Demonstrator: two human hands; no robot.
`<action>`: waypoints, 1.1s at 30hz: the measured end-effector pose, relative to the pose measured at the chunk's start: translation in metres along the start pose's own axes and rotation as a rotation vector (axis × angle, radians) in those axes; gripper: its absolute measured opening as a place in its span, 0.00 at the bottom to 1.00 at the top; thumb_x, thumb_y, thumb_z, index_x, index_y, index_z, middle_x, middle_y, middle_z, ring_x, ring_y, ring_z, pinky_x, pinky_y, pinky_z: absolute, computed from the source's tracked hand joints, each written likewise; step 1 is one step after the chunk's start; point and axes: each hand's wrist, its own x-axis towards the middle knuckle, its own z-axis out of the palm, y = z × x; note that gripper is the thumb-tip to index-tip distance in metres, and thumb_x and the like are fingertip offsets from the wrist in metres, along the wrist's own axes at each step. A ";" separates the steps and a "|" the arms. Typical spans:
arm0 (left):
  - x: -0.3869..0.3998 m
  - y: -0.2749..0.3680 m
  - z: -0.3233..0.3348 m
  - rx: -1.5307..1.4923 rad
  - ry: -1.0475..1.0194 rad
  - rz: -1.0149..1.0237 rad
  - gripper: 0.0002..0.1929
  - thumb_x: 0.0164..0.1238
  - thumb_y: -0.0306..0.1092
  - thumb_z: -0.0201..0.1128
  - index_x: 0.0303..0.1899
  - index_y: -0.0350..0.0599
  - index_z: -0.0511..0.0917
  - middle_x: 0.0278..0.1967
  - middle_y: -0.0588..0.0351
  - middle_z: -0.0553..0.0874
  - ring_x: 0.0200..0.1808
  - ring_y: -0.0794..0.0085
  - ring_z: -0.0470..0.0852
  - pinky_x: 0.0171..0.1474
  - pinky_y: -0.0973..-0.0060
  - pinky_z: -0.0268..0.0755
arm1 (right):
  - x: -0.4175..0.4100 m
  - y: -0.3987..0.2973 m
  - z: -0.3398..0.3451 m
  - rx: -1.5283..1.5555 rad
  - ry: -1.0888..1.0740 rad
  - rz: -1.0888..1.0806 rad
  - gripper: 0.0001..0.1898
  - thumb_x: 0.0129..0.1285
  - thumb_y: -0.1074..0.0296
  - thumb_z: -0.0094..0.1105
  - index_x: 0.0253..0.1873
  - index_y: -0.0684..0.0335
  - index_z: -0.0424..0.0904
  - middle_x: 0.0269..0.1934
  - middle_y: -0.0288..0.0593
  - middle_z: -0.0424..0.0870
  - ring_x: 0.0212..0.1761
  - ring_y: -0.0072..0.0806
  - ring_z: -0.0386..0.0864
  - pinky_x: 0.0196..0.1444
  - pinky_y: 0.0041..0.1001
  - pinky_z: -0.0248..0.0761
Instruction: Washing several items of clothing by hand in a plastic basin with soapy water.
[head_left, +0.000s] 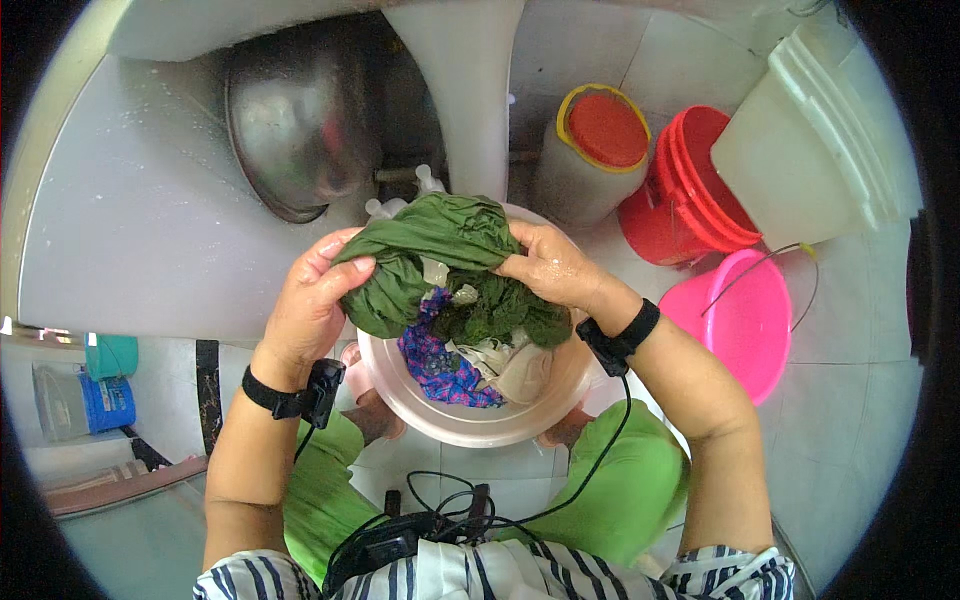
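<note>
A wet dark green cloth garment (442, 232) is stretched between my two hands over a pale round plastic basin (476, 431). My left hand (319, 289) grips its left side, thumb on top. My right hand (551, 262) pinches its right side between thumb and fingers. Part of the green cloth hangs down to the basin. Inside the basin lie a blue and pink patterned cloth (450, 375) and a cream cloth (521, 371). Bits of whitish, translucent material show against the green cloth; what they are I cannot tell.
Beyond the basin stands a white pedestal (484, 97), with a large metal vessel (292, 127) left of it. At right are a red-lidded container (607, 131), a red bucket (660, 217), a pink bucket (750, 330) and a whitish bucket (795, 150). Cables (450, 517) lie across my lap.
</note>
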 end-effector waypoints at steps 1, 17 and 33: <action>-0.005 0.000 -0.001 0.016 0.029 0.036 0.15 0.64 0.22 0.57 0.53 0.35 0.76 0.47 0.56 0.83 0.49 0.74 0.80 0.57 0.76 0.70 | 0.001 -0.007 0.000 -0.015 -0.001 -0.004 0.14 0.61 0.72 0.55 0.51 0.69 0.78 0.39 0.42 0.85 0.42 0.21 0.78 0.49 0.25 0.71; -0.009 -0.055 -0.018 0.305 -0.011 -0.150 0.15 0.59 0.18 0.59 0.49 0.38 0.76 0.41 0.59 0.83 0.40 0.79 0.80 0.49 0.79 0.73 | -0.041 0.038 0.015 -0.739 0.099 0.196 0.13 0.56 0.73 0.51 0.46 0.63 0.80 0.41 0.61 0.81 0.45 0.56 0.78 0.51 0.42 0.71; 0.018 -0.052 -0.036 0.433 0.119 0.191 0.07 0.61 0.29 0.68 0.36 0.46 0.76 0.45 0.59 0.79 0.42 0.81 0.75 0.48 0.81 0.68 | -0.049 -0.069 0.038 0.365 0.523 0.203 0.08 0.56 0.80 0.45 0.36 0.67 0.76 0.29 0.35 0.77 0.30 0.19 0.72 0.35 0.20 0.67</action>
